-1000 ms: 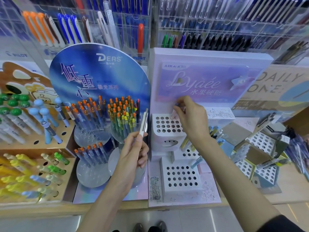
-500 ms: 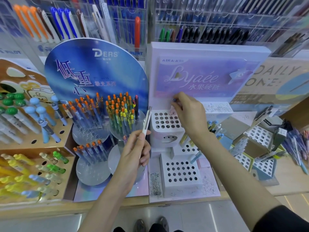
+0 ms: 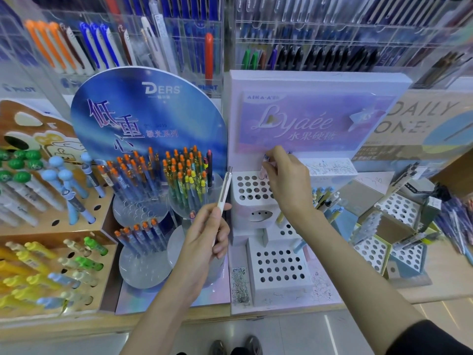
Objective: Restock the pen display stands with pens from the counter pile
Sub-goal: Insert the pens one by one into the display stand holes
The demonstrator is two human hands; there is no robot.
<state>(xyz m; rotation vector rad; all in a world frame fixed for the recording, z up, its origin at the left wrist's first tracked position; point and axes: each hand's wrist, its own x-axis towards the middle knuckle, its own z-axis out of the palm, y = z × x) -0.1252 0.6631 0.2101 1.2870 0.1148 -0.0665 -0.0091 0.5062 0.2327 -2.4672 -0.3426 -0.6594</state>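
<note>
fingers (image 3: pixel 275 156) of my right hand (image 3: pixel 286 180) pinch a pink pen (image 3: pixel 264 172) over the white holder (image 3: pixel 245 193); i'd drop it plumb into one hole. left hand (image 3: pixel 204 234) grips a white pen (image 3: pixel 225 190).

The blue board (image 3: pixel 128 119) is showing "DERS" and "低重心", the pink stand panel (image 3: pixel 307 124) "Lyaée 水果硬糖", the beige sign (image 3: pixel 419 119) "DAILY ONE:", the clear rack's label (image 3: pixel 19 88) "PILOT"
</note>
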